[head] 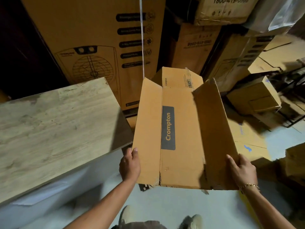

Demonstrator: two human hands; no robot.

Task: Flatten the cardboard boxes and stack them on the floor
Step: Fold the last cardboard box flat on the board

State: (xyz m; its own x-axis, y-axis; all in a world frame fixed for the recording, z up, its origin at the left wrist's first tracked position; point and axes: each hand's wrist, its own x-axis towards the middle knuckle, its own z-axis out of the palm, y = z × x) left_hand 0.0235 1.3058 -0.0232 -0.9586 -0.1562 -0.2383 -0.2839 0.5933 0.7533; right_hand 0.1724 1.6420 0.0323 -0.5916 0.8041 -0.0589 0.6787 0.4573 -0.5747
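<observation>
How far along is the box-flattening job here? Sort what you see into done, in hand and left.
Done: flat cardboard sheets seem to lie on the floor at right. In hand: the left hand and right hand grip the Crompton box, opened out but not yet flat. Left: formed boxes stand behind.

Matt corrugated cardboard box (pixel 179 129) between left hand (pixel 129 164) and right hand (pixel 241 169), scuffed matt wood-grain tabletop (pixel 49 129) beside left hand, shiny metal bracelet (pixel 249 185) at right wrist, glossy clear plastic sheet (pixel 277 12) far beyond right hand
</observation>
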